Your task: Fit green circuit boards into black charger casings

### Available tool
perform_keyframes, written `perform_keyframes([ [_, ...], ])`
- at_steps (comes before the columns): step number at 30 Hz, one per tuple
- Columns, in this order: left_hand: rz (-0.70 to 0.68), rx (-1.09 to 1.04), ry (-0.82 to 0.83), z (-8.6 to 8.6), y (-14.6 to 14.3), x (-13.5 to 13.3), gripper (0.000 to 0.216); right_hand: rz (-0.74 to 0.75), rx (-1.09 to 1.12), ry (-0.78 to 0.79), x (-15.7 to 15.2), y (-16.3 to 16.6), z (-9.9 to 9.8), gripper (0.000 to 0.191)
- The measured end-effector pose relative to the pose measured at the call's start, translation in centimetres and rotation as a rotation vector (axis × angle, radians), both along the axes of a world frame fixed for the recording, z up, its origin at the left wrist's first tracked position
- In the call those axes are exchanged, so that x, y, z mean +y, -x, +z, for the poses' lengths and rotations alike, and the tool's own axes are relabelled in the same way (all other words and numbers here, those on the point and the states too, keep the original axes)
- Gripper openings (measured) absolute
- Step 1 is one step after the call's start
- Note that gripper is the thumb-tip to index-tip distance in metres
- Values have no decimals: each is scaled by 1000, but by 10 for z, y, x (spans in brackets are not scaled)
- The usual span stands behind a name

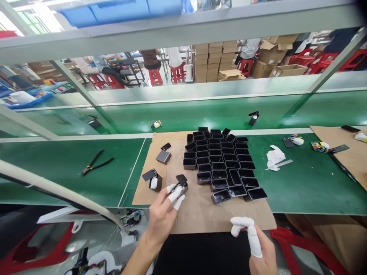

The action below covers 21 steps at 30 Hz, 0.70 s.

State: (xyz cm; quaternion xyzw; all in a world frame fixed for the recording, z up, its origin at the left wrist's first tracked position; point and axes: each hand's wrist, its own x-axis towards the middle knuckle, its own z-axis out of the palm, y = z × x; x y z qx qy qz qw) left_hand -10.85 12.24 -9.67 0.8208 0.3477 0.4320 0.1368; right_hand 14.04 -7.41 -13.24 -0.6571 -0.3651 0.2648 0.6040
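Observation:
My left hand [164, 212], white cots on its fingers, is closed around a small dark case [184, 189] at the cardboard's front. A black cover piece [181, 178] stands up at the case's far end; the fingers hide much of the inside. My right hand [259, 244] is held at the front edge, its white-cotted fingers curled in, with nothing visible in them. Left of my left hand stands another dark case [155, 182] with white material inside and a black flat cover [149, 174] against it. Many open black cases [219, 166] stand in rows on the cardboard sheet [197, 219].
Black-handled pliers [97, 163] lie on the green bench at left. A grey box [163, 157] and a small black piece [166, 146] are behind the left case. At right are crumpled white paper [275, 156] and circuit parts [320, 146]. A shelf beam [183, 32] crosses above.

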Motion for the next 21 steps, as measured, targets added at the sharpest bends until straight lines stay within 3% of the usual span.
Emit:
perform_keyframes([
  [3,-6,16,5,1,-2,3,18,-23,48,9,4,4,-2,44],
  [11,6,-22,24,6,-1,6,16,-94,178,73,9,19,20,57],
  [15,8,-68,80,9,-2,6,17,-75,117,55,10,14,20,56],
  [21,0,-148,289,-8,-2,18,13,33,-46,5,11,6,16,47],
])
